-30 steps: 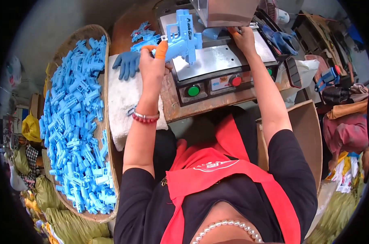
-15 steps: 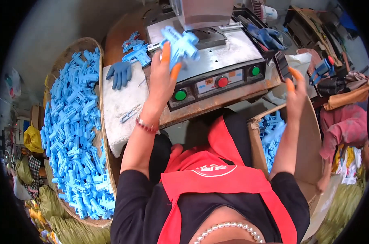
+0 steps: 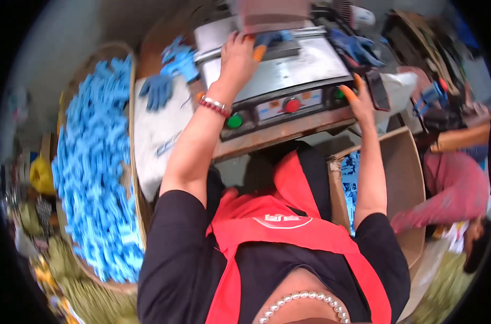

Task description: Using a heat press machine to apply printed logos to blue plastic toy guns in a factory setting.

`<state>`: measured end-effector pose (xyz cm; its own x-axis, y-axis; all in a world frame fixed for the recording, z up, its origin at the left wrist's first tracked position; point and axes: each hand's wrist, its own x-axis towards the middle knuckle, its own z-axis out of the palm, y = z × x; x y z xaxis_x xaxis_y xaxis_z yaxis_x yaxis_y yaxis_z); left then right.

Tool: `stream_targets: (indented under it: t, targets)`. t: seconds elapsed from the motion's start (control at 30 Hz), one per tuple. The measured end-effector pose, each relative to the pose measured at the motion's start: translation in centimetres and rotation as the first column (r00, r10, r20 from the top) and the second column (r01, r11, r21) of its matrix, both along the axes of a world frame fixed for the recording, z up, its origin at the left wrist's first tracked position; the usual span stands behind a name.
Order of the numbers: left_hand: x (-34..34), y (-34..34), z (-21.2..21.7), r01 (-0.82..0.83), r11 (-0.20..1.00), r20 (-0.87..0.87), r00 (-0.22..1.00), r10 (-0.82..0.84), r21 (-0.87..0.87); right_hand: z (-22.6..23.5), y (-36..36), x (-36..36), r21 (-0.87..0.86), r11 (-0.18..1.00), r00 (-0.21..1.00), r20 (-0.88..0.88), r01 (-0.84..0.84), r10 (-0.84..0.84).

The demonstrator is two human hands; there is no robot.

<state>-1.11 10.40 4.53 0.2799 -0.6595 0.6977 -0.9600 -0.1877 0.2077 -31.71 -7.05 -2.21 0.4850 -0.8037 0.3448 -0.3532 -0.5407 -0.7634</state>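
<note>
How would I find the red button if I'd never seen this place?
Look at the grey metal machine on the bench in front of the person. Along its front panel sit three round buttons. The red button is the middle one, between a green button on the left and another green one by the right hand.

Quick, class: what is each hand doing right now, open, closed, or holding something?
Left hand: on the blue part on the machine; grip unclear.
Right hand: open, empty, at the machine's front right edge.
</note>
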Motion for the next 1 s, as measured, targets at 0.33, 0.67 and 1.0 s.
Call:
stream_targets:
  t: [0.33,0.67,1.0]
  targets:
    - [-1.8,14.1,-3.8,0.170,0.982,0.117,0.980,-0.160,-0.079,-4.8,-3.9,-2.5,-0.073,0.994,0.997,-0.007,0.076,-0.077]
    - [15.4,58.5,-19.5,-0.462,0.290,0.001,0.533,0.846,0.838,-4.5,3.1,-6.4,0.122,0.984,0.970,0.191,0.128,-0.150]
    - [11.4,42.6,-8.1,-0.471,0.879,-0.342,0.816,0.467,0.075,3.6,4.5,4.5,-0.245,0.957,0.988,0.067,0.152,-0.140]
